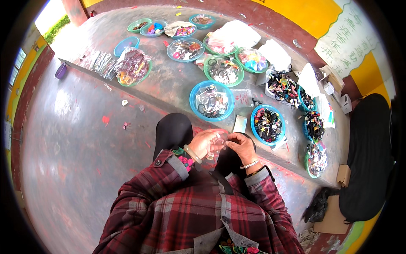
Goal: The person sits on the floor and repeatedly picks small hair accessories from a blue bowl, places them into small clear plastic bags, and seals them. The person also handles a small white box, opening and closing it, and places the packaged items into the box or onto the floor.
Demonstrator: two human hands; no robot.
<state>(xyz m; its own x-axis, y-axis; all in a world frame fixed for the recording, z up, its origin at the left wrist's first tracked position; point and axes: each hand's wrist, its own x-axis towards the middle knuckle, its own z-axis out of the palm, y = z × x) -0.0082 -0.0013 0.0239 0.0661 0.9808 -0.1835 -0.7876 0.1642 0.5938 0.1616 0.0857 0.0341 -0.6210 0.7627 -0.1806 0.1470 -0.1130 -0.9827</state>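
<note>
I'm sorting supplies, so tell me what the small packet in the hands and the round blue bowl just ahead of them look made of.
Packet, held between left hand and right hand: likely thin clear plastic film, since it is see-through and glinting. Blue bowl: probably moulded plastic, with a smooth, evenly coloured, slightly translucent rim.

1. A raised grey concrete ledge with red paint flecks carries the things; the lower floor runs beside it.
2. Blue bowls and green bowls of hair ties and small trinkets stand spread across the ledge.
3. Another blue bowl of dark and coloured hair ties sits near its front edge.
4. Clear plastic packets lie in a loose pile at the left end.
5. White bags lie further back.
6. A small purple bowl stands on the floor, well apart.
</note>
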